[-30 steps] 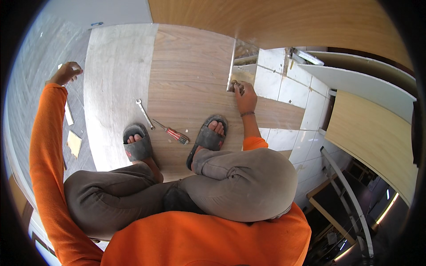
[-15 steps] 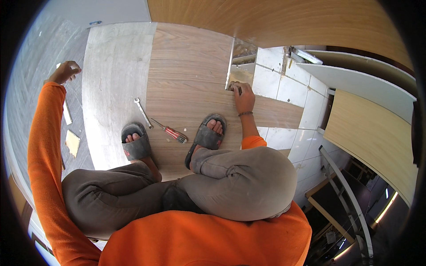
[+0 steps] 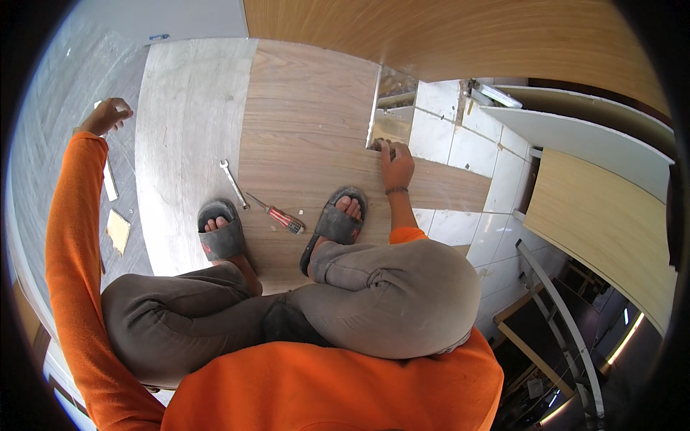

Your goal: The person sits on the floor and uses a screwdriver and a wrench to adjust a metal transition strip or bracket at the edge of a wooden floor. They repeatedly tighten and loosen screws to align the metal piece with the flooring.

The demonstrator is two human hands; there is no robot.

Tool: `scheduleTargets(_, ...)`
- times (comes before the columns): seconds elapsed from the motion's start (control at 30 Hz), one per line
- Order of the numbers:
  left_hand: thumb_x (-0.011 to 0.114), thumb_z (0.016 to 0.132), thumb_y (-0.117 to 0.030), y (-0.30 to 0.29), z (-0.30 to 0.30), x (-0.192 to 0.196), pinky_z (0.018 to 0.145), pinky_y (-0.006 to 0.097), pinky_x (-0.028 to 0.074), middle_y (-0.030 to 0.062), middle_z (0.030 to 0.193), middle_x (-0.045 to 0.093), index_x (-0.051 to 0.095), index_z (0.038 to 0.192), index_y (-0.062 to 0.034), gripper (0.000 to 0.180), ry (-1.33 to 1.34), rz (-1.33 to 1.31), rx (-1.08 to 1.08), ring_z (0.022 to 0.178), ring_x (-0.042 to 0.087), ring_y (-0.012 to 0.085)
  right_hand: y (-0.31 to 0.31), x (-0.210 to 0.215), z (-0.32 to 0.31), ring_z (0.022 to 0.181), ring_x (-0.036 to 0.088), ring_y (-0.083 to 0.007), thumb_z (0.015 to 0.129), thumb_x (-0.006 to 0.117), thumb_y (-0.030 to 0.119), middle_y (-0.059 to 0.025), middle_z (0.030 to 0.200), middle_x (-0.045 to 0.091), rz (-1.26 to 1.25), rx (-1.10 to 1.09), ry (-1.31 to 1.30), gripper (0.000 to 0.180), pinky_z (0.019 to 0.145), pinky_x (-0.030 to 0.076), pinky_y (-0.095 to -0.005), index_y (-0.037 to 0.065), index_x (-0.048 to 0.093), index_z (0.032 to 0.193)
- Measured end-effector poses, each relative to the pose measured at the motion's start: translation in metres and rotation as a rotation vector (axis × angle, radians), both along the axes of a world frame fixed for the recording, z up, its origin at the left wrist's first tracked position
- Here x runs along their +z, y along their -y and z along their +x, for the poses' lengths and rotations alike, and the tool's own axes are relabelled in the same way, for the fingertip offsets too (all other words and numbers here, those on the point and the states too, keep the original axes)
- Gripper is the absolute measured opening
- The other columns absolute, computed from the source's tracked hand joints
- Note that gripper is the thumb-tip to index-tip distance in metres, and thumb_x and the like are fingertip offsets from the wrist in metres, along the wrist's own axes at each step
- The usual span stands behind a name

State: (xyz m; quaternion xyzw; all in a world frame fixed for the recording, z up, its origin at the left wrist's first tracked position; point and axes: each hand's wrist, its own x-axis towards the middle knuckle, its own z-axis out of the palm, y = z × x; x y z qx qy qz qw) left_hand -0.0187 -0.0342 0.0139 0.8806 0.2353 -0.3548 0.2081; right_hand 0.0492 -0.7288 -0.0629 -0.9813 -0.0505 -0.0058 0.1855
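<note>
I squat on a wood-grain board (image 3: 309, 136) in grey sandals. My right hand (image 3: 394, 163) reaches forward to the inner corner of a rectangular notch in the board, fingertips curled on the edge; whether they pinch something small is too small to tell. My left hand (image 3: 108, 115) is stretched far out to the left in an orange sleeve, fingers curled, touching the pale board's left rim. A silver spanner (image 3: 233, 183) and a red-handled screwdriver (image 3: 277, 214) lie between my feet.
A paler board (image 3: 190, 144) adjoins the wood-grain one on the left. White floor tiles (image 3: 467, 144) show through the notch and to the right. Large wood and white panels (image 3: 596, 223) lean at the right. A metal frame (image 3: 560, 316) stands lower right. Scraps (image 3: 117, 230) lie on the left.
My right hand has shifted slightly forward along the notch's edge. My left hand stays out at the left; feet and tools have not moved.
</note>
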Motion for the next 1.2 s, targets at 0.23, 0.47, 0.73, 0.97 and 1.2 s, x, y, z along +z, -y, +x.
scheduleTargets(0.23,0.063,0.092,-0.033,0.008,0.004,0.004,0.062,0.040,0.056,0.0164,0.083,0.069,0.065,0.114,-0.0079,0.034,-0.008,0.033,0.028,0.077,0.068,0.0256,0.011,-0.014,-0.009,0.093,0.065,-0.0349,0.082,0.064,0.012,-0.0142,0.095,0.067,0.072,0.056,0.075,0.008,0.078,0.053,-0.0426,0.009,0.069,0.087)
scheduleTargets(0.47,0.062,0.092,-0.033,0.008,0.002,0.011,0.060,0.039,0.055,0.0162,0.085,0.068,0.065,0.114,-0.0084,0.033,-0.037,0.016,0.046,0.078,0.067,0.0251,0.004,-0.003,-0.008,0.085,0.065,-0.0297,0.079,0.065,0.009,-0.0099,0.091,0.065,0.046,0.056,0.003,0.012,0.074,0.053,-0.0396,0.011,0.070,0.090)
scheduleTargets(0.73,0.062,0.093,-0.033,0.009,0.002,0.011,0.062,0.040,0.056,0.0170,0.084,0.070,0.065,0.115,-0.0080,0.033,-0.039,0.030,0.017,0.078,0.069,0.0262,-0.003,-0.002,-0.007,0.084,0.065,-0.0308,0.078,0.067,0.012,-0.0083,0.093,0.065,0.067,0.069,0.059,0.013,0.073,0.053,-0.0411,0.011,0.071,0.091)
scheduleTargets(0.97,0.062,0.093,-0.032,0.002,0.004,0.000,0.069,0.042,0.056,0.0182,0.087,0.071,0.065,0.115,-0.0071,0.033,-0.007,0.014,-0.014,0.080,0.070,0.0269,0.003,0.002,-0.011,0.081,0.063,-0.0314,0.079,0.064,0.009,-0.0136,0.092,0.064,0.007,0.064,0.034,0.012,0.073,0.051,-0.0398,0.005,0.069,0.090)
scheduleTargets(1.2,0.062,0.092,-0.029,-0.001,-0.004,-0.001,0.067,0.040,0.054,0.0183,0.085,0.069,0.065,0.112,-0.0043,0.032,-0.006,0.010,0.005,0.076,0.069,0.0260,0.035,0.003,-0.004,0.087,0.063,-0.0300,0.083,0.065,0.011,-0.0123,0.097,0.065,0.072,-0.129,0.112,0.019,0.078,0.051,-0.0389,0.005,0.071,0.101)
